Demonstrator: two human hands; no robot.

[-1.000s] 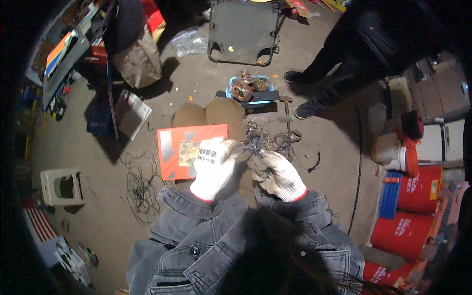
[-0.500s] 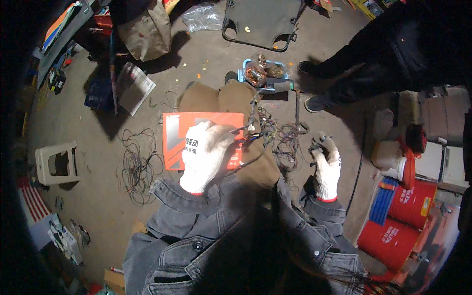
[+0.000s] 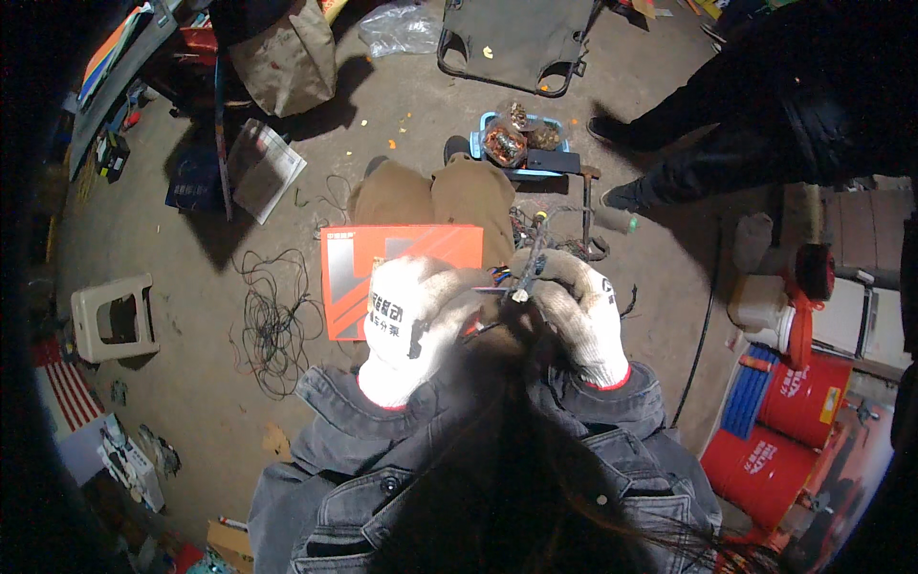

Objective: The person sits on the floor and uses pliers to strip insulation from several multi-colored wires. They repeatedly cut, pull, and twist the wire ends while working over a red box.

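Observation:
In front of my lap both gloved hands meet at a dark wiring harness (image 3: 538, 237). My right hand (image 3: 581, 311) is closed round the harness near a small pale connector (image 3: 519, 296). Close on the other side, my left hand (image 3: 409, 320) is closed, its thumb and fingers pinching thin wires by the connector; its fingertips are partly hidden. Beneath the left hand an orange-red flat box (image 3: 349, 263) lies across my thighs. More tangled wires (image 3: 591, 247) trail beyond the right hand.
A blue tray (image 3: 478, 143) with bagged small parts and a hammer (image 3: 586, 196) lie ahead. A person's legs (image 3: 688, 143) stand at the right. Loose wire (image 3: 273, 325) and a pale stool (image 3: 115, 316) are at the left, red drums (image 3: 760, 469) at the right.
My right hand has moved left from the side and closed on the harness beside my left hand. The left hand has shifted slightly right and nearer me. A green-ended cylinder has shifted right.

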